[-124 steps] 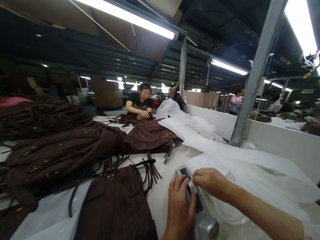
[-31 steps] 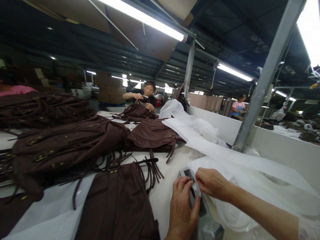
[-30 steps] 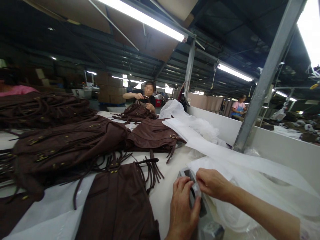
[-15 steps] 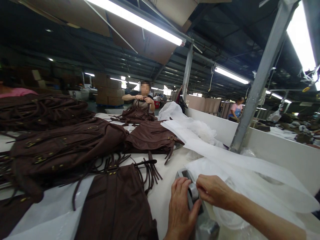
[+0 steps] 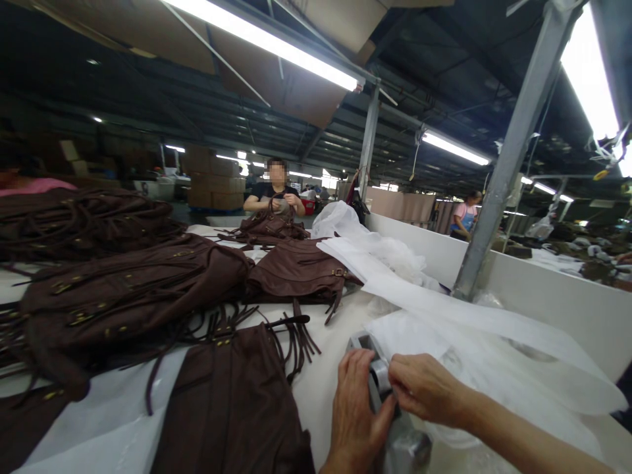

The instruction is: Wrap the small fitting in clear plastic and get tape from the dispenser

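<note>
My left hand (image 5: 354, 411) lies curled around the left side of a grey metal device (image 5: 405, 451) at the table's near edge, thumb across its top. From the right, my right hand (image 5: 425, 390) has its fingertips pinched at the device's upper end (image 5: 378, 376). What they pinch is too small to make out. A flat brown leather bag (image 5: 232, 408) with fringe lies just left of my hands.
Heaps of brown leather bags (image 5: 123, 289) cover the table's left. White fabric sheets (image 5: 474, 336) lie at the right, against a white partition (image 5: 548, 289) with a slanted metal post (image 5: 503, 164). A person (image 5: 275, 192) handles a bag at the far end.
My hands stay on the grey device, with the right fingertips now pinched lower on its top. The person at the far end has lowered their hands onto the bag.
</note>
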Tool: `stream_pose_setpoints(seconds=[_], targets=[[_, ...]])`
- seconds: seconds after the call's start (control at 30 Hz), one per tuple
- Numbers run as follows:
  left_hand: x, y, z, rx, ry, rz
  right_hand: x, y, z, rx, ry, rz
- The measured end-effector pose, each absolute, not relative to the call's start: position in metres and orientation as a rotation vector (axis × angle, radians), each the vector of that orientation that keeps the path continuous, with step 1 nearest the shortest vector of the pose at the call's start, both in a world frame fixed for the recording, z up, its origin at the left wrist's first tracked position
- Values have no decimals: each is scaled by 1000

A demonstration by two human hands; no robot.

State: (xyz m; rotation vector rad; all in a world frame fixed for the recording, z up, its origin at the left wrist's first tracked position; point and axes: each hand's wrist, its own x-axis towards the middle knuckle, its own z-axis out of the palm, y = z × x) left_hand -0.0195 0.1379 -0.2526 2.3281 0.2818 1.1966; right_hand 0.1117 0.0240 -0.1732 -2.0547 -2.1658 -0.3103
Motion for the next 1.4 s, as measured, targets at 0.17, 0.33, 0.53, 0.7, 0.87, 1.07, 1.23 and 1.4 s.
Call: stream_pose_setpoints(seconds=[0.17,0.33,0.53,0.7,0.87,1.07,1.23,1.4], targets=[[-20,138,-252,2353,284,1154,111,12,-166,-1981,-2111,-243],[-24,138,-247,2284,269,1111,107,-5,-150,-1939,-2049,-140],[-21,141,-248,2199,239,1129,96,-24,-141,-1953,-2102,-210],[-18,140,-249,2172,251,1153,84,-44,-142,-1996,-2168,-367],[-17,139,-246,2177,242,1162,71,-65,-149,-2009,-2208,-474],[-17,137,-245,2185,238,1161,60,-77,-146,-1973,-2213,-505],[-15,138,-244,2182,241,1162,52,-80,-170,-1879,-2349,-686],[-15,138,-245,2181,243,1162,50,-90,-210,-1864,-2253,-626]])
